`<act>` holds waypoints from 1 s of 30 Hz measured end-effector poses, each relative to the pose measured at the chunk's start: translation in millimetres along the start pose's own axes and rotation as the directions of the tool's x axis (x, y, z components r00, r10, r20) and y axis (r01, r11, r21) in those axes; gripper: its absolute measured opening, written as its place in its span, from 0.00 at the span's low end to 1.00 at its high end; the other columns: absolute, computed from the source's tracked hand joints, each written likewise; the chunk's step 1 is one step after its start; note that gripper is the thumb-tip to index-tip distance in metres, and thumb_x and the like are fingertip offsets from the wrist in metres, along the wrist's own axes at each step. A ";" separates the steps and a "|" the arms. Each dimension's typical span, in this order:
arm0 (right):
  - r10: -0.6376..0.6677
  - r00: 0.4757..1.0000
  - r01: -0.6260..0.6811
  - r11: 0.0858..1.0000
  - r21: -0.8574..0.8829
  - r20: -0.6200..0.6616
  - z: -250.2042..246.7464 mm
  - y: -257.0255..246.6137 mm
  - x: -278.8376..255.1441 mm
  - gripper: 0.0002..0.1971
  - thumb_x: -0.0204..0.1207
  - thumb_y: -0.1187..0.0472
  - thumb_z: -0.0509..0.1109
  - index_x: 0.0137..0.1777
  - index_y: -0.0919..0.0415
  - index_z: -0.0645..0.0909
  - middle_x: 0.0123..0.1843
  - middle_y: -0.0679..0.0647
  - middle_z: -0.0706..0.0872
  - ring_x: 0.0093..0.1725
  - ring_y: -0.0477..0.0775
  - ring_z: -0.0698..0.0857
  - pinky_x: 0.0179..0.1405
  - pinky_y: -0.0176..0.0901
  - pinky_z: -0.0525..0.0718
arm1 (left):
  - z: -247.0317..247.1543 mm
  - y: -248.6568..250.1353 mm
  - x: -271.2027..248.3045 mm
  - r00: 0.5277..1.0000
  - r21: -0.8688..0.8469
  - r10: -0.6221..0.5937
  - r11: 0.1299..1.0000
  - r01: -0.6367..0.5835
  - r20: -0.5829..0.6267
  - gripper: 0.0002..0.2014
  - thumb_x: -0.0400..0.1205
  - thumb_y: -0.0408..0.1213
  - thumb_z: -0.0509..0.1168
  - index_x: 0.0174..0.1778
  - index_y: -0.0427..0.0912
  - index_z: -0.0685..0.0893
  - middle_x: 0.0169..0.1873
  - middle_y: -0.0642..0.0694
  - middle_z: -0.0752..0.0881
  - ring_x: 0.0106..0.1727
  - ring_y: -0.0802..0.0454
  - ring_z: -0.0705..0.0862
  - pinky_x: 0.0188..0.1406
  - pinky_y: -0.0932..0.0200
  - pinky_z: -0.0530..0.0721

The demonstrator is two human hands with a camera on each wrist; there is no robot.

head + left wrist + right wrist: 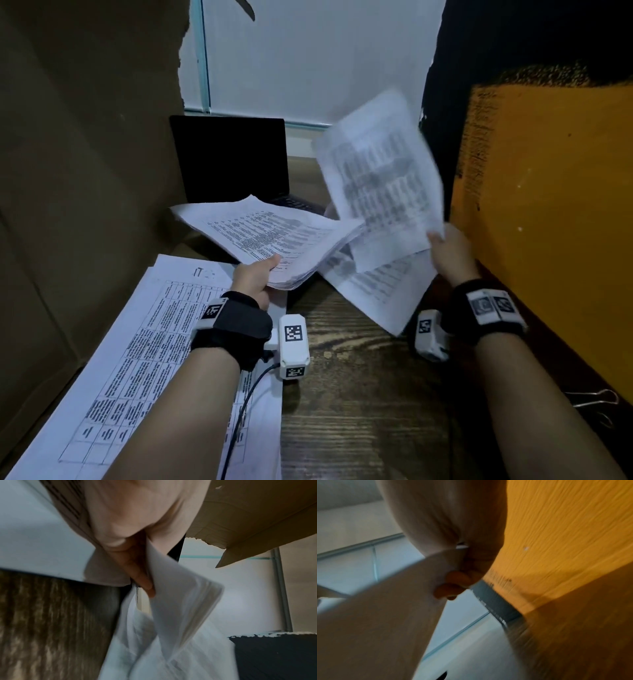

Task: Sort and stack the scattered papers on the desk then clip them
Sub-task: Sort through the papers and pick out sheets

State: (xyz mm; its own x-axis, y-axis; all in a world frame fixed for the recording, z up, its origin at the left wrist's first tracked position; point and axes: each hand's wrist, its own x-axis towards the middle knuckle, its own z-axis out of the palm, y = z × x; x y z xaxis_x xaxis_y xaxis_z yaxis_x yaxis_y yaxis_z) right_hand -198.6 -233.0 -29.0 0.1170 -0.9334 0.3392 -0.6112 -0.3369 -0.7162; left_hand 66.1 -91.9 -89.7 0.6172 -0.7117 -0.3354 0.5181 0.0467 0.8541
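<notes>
My left hand grips the near edge of a thick stack of printed papers, held above the wooden desk; the left wrist view shows the fingers under the stack. My right hand pinches the lower right corner of a single printed sheet, raised and blurred, to the right of the stack. In the right wrist view the fingertips press on that sheet. Another sheet lies on the desk under it. A large sheet with a table lies at the left under my left forearm.
A black laptop stands open at the back. Brown cardboard walls the left side, an orange panel the right. A binder clip lies at the desk's right edge near my right forearm.
</notes>
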 end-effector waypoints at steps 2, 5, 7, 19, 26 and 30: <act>0.003 0.985 0.015 0.995 0.101 -0.174 -26.8 4.3 -9.6 0.16 0.88 0.60 0.56 0.66 0.70 0.77 0.63 0.65 0.82 0.63 0.61 0.81 0.54 0.45 0.73 | 4.6 -1.6 -8.6 0.999 0.054 0.016 0.998 -0.018 0.036 0.15 0.80 0.23 0.66 0.63 0.23 0.79 0.56 0.33 0.85 0.50 0.40 0.86 0.56 0.46 0.82; 0.038 0.930 0.064 0.962 0.264 -0.365 -47.8 2.3 -22.7 0.17 0.88 0.58 0.56 0.67 0.71 0.75 0.64 0.66 0.82 0.64 0.63 0.81 0.49 0.37 0.70 | 10.7 -5.1 -18.3 0.995 0.148 0.049 0.987 -0.062 0.091 0.17 0.81 0.19 0.62 0.67 0.25 0.77 0.62 0.31 0.83 0.55 0.40 0.83 0.59 0.45 0.80; 0.059 0.929 0.092 0.920 0.382 -0.366 -45.8 0.3 -25.8 0.17 0.87 0.58 0.57 0.68 0.68 0.75 0.61 0.58 0.82 0.63 0.59 0.81 0.53 0.37 0.72 | 13.5 -5.3 -25.0 0.990 0.235 0.044 0.969 -0.075 0.132 0.17 0.80 0.19 0.63 0.66 0.26 0.78 0.61 0.30 0.83 0.55 0.39 0.84 0.59 0.44 0.81; 0.207 0.872 -0.468 0.621 0.629 0.445 24.8 6.3 -41.7 0.21 0.80 0.80 0.57 0.70 0.63 0.72 0.62 0.58 0.81 0.56 0.57 0.81 0.37 0.46 0.87 | 18.5 -14.6 -27.7 0.978 0.369 -0.086 0.929 0.010 0.189 0.19 0.88 0.42 0.56 0.61 0.29 0.80 0.46 0.36 0.90 0.41 0.45 0.90 0.38 0.53 0.88; 0.269 0.739 -0.605 0.667 0.434 0.618 26.6 10.0 -45.7 0.13 0.81 0.77 0.60 0.63 0.69 0.75 0.55 0.65 0.83 0.45 0.59 0.87 0.25 0.47 0.89 | 22.6 -14.1 -37.4 0.972 0.380 -0.093 0.925 0.004 0.216 0.18 0.88 0.40 0.57 0.66 0.30 0.79 0.62 0.36 0.85 0.55 0.40 0.86 0.62 0.46 0.81; 0.274 0.799 -0.487 0.818 0.308 0.535 19.5 13.9 -42.4 0.02 0.81 0.65 0.69 0.46 0.62 0.80 0.39 0.58 0.85 0.34 0.53 0.84 0.24 0.40 0.87 | 20.6 -15.9 -38.9 0.963 0.475 -0.082 0.878 -0.052 0.257 0.17 0.85 0.24 0.58 0.71 0.31 0.75 0.65 0.33 0.82 0.58 0.38 0.83 0.58 0.44 0.80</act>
State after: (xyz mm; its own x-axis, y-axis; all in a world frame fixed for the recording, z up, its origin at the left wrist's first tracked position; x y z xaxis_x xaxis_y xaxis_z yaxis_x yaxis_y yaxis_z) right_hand -196.8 -200.5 -65.2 0.3443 -0.9045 -0.2516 -0.3158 0.1408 -0.9383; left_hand 21.6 -79.4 -82.1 0.3995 -0.8693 -0.2910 0.1417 -0.2551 0.9565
